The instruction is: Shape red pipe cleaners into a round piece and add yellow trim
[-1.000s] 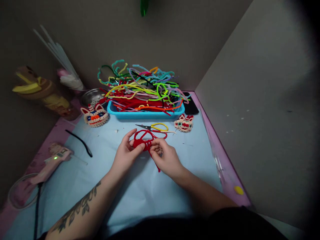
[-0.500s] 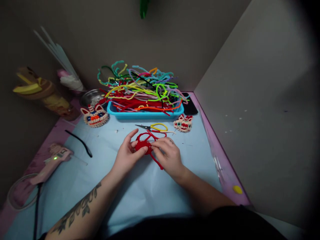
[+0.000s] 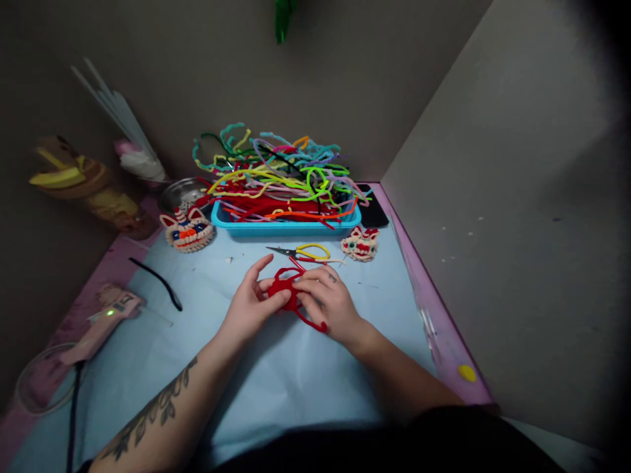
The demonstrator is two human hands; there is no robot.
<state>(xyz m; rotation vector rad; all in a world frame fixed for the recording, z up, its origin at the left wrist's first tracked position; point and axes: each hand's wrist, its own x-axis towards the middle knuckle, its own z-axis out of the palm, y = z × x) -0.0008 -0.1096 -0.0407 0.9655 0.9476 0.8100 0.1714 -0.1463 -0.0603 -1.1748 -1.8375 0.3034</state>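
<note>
A red pipe-cleaner piece (image 3: 282, 297), wound into a compact body with loose strands, is held between both hands above the blue table cover. My left hand (image 3: 252, 297) grips its left side, thumb on top and forefinger raised. My right hand (image 3: 326, 302) pinches at its right side, where a curved strand ends below the fingers. Just beyond the hands lie yellow-and-red-handled scissors (image 3: 300, 252), blades pointing left. A larger pipe-cleaner lion head (image 3: 188, 231) sits at the back left, and a smaller lion head (image 3: 359, 245) at the back right.
A blue tray (image 3: 286, 230) heaped with colourful pipe cleaners stands at the back, beside a metal bowl (image 3: 172, 196) and a phone (image 3: 373, 207). On the left are a pink glue gun (image 3: 106, 325), a black strip (image 3: 158, 282) and white sticks (image 3: 123, 118). Walls rise behind and right.
My right hand has shifted slightly left and its fingers have closed in over the red piece. The loose strand below has bent more to the right. My left hand stays in place.
</note>
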